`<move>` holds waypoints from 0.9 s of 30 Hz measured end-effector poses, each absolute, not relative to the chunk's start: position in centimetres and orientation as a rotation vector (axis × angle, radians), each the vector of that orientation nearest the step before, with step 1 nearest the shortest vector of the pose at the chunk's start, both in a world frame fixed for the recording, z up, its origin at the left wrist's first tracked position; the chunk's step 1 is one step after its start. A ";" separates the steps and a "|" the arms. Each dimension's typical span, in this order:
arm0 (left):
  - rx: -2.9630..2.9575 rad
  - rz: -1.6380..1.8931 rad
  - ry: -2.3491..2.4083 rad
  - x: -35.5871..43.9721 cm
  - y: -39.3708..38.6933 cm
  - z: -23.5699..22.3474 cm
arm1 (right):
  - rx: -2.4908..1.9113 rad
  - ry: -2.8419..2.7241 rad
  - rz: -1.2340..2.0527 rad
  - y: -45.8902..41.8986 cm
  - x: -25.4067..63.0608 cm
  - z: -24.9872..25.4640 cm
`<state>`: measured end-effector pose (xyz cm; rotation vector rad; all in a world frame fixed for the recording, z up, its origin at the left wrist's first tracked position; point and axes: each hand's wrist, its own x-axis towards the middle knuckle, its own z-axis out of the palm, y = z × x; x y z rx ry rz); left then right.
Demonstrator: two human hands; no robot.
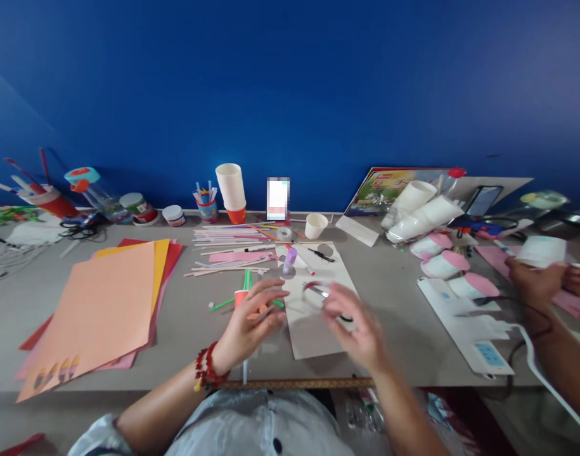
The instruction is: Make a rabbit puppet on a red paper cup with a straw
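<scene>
My left hand (pixel 254 313) is raised over the table with bent fingers around a small orange-and-dark piece I cannot make out clearly. Just behind it stand a small orange cup (pixel 241 296) and green straws (pixel 247 278). My right hand (pixel 356 326) is smeared by motion above a white sheet (pixel 313 332). Close to its fingertips is a blurred metal tool with a red-and-black curved part (pixel 317 291), perhaps scissors; whether the hand grips it is unclear. On the sheet, a purple glue stick (pixel 290 260) stands beside a marker (pixel 307 263) and a black pen (pixel 321 255).
Coloured paper sheets (pixel 104 297) lie at left. Paper straws (pixel 232 235), stacked white cups (pixel 231 187), a single cup (pixel 315 225) and a phone (pixel 277 199) line the back. At right are pink-ended cups (pixel 444 264), a power strip (pixel 461 329) and another person's hands (pixel 537 278) with a cup.
</scene>
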<state>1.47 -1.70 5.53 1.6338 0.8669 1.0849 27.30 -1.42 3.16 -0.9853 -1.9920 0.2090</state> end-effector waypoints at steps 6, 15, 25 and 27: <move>0.795 0.962 0.658 2.0 -1.1 5.2 | -1.420 -1.931 -0.032 2.6 32.6 1.4; 0.696 0.934 0.646 3.0 -1.5 5.2 | -0.941 -1.581 0.949 -3.1 20.8 5.2; 0.780 0.913 0.715 3.3 -2.2 4.6 | -1.046 -1.483 1.147 -2.3 18.5 4.9; 0.786 0.904 0.720 3.4 -2.2 4.5 | -1.058 -1.494 1.122 -2.3 18.4 4.9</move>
